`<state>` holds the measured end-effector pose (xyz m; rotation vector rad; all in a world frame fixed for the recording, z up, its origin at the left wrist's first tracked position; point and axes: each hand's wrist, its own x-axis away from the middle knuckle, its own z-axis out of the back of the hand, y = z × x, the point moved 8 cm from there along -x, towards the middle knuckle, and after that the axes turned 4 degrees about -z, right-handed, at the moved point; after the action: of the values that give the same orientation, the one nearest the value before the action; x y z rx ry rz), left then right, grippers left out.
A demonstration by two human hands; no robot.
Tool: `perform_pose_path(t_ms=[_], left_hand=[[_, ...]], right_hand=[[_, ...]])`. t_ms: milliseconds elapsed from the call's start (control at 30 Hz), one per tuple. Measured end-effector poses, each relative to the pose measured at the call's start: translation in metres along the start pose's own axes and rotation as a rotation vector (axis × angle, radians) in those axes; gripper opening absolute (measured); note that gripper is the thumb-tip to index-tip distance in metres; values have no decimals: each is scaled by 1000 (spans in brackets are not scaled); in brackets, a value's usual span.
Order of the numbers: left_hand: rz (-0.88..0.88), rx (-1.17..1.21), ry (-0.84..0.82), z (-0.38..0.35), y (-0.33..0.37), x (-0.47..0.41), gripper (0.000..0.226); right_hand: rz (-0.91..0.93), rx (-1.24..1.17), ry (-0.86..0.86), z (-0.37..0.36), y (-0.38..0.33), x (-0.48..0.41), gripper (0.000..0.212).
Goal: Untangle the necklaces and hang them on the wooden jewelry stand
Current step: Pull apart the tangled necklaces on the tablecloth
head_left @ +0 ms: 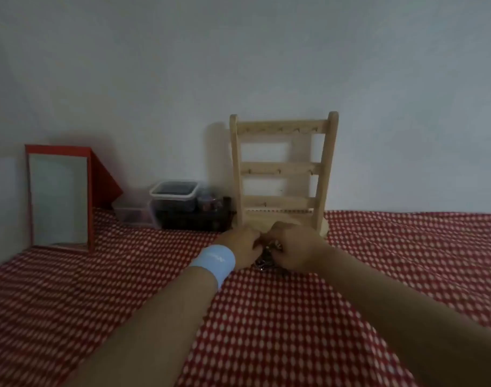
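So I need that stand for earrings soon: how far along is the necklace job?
Nothing looks done yet: the hooks on the wooden stand are all bare. In hand: the left hand and right hand are closed together on a tangle of necklaces lying on the red patterned cloth just in front of the stand. Still left: separating the chains and hanging each one.

no readable text anywhere; only candidate is a faint whitish mark on the light-blue wristband (214, 261) at the left wrist, too blurred to make out as letters, a logo or a number
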<state>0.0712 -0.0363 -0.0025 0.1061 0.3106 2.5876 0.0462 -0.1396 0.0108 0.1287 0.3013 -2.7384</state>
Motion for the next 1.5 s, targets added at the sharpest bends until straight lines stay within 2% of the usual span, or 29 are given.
perform_pose_path(t_ms=[100, 200, 367, 500, 667, 867, 967, 1033, 1167, 1233, 1367, 1433, 1500], left_hand=[[-10, -69, 74, -10, 4, 12, 37], [13, -60, 106, -17, 11, 37, 42], [38, 16, 157, -12, 17, 64, 25], [57, 114, 177, -7, 17, 67, 15], [127, 378, 264, 0, -1, 39, 12], [87, 773, 355, 7, -9, 1, 11], [26, 875, 401, 2, -7, -3, 18], [-12, 955, 420, 0, -7, -2, 24], [1, 1146, 443, -4, -11, 5, 24], [11, 1080, 462, -5, -6, 11, 16], [-37, 768, 532, -1, 3, 13, 13], [-113, 736, 512, 3, 12, 11, 15], [-129, 819, 511, 7, 16, 11, 20]], right_hand=[[-17, -46, 11, -11, -4, 17, 48], [-90, -43, 12, -15, -10, 41, 43], [-153, 21, 6, -14, -20, 71, 39], [-216, -23, -71, -6, -21, 70, 50], [-209, -99, -154, -11, -5, 39, 32], [-240, -335, -131, -12, 33, -2, 39], [-212, -421, -146, -14, 45, -9, 8], [-194, -536, -86, -14, 50, -7, 7], [-201, -846, 195, -2, 63, 5, 9], [-169, -896, 289, 8, 61, 6, 10], [-121, -914, 389, 24, 51, 7, 14], [-100, -938, 363, 26, 44, 8, 13], [-68, -972, 337, 27, 37, 8, 13]])
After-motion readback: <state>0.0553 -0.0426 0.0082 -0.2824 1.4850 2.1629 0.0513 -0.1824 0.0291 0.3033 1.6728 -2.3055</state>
